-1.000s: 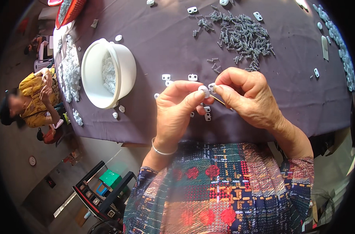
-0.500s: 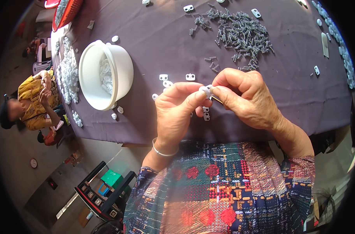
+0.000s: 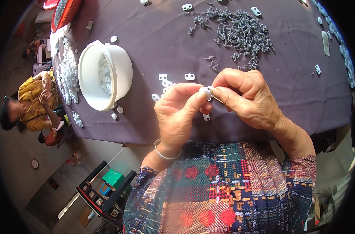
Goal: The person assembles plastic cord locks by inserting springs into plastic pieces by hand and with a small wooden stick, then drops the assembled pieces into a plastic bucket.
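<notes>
My left hand (image 3: 173, 113) and my right hand (image 3: 249, 99) meet in front of me over the table. Between the left thumb and forefinger is a small white plastic two-hole cord lock (image 3: 204, 91). My right thumb and forefinger pinch its other side, covering part of it. A thin, brownish sliver (image 3: 217, 100) shows under the right fingertips; its kind is unclear. Beside and below my hands lie loose white two-hole pieces (image 3: 190, 76) and rounded white pieces (image 3: 167, 84). Farther off is a heap of small dark metal springs (image 3: 245, 37).
A white tub (image 3: 124, 70) partly filled with white pieces stands tilted-looking at the left. Past it are a pile of whitish pieces (image 3: 67, 78) and a red basket (image 3: 70, 13). More pale pieces (image 3: 345, 58) line the right edge. A person in yellow (image 3: 31, 99) sits at far left.
My hands stay together at the white cord lock, with only small finger shifts. The left hand has tilted slightly and covers more of the loose pieces below.
</notes>
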`<act>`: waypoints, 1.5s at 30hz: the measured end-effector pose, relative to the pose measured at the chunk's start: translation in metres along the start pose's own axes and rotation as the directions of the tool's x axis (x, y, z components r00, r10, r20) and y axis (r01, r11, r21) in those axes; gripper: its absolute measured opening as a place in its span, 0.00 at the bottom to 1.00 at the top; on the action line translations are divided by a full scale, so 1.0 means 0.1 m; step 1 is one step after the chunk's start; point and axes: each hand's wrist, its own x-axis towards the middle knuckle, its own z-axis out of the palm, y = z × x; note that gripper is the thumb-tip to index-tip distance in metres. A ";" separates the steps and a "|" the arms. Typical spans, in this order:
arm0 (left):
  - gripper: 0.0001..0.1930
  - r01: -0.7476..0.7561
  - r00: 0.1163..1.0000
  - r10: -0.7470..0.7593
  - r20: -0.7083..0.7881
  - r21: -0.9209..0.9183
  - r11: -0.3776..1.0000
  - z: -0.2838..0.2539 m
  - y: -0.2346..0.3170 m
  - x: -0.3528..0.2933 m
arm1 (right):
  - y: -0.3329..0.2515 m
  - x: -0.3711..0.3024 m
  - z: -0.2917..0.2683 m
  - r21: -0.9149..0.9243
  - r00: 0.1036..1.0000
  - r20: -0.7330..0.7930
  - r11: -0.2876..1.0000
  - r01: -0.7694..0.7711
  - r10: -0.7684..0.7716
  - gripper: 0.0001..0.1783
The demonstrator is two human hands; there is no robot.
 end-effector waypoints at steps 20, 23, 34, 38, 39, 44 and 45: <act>0.06 -0.015 0.999 0.013 0.036 0.070 0.997 0.00 -0.03 0.03 | 0.03 0.00 0.01 0.018 1.000 -0.024 1.000 0.005 -0.005 0.05; 0.06 -0.012 1.000 0.011 0.026 0.070 0.998 0.01 -0.03 0.04 | 0.03 0.00 0.01 0.024 1.000 -0.007 1.000 -0.004 0.004 0.05; 0.05 -0.016 1.000 0.015 0.020 0.033 0.999 0.04 -0.05 0.08 | 0.04 0.02 0.00 -0.003 1.000 -0.008 1.000 -0.015 0.015 0.05; 0.06 0.005 0.996 -0.005 0.087 -0.008 1.000 -0.02 0.00 0.11 | 0.07 0.04 0.02 0.028 0.997 -0.018 0.997 0.071 -0.070 0.04; 0.06 -0.001 0.996 0.002 0.086 -0.009 1.000 -0.03 0.01 0.11 | 0.08 0.04 0.03 0.007 0.988 -0.024 0.988 0.156 -0.156 0.03; 0.05 0.163 0.982 -0.140 0.127 -0.185 0.969 -0.06 0.06 0.11 | 0.04 0.05 0.03 -0.249 0.948 -0.012 0.919 0.306 -0.319 0.06; 0.05 0.157 0.983 -0.134 0.129 -0.187 0.970 -0.04 0.06 0.11 | 0.04 0.04 0.04 -0.353 0.909 -0.025 0.855 0.381 -0.415 0.09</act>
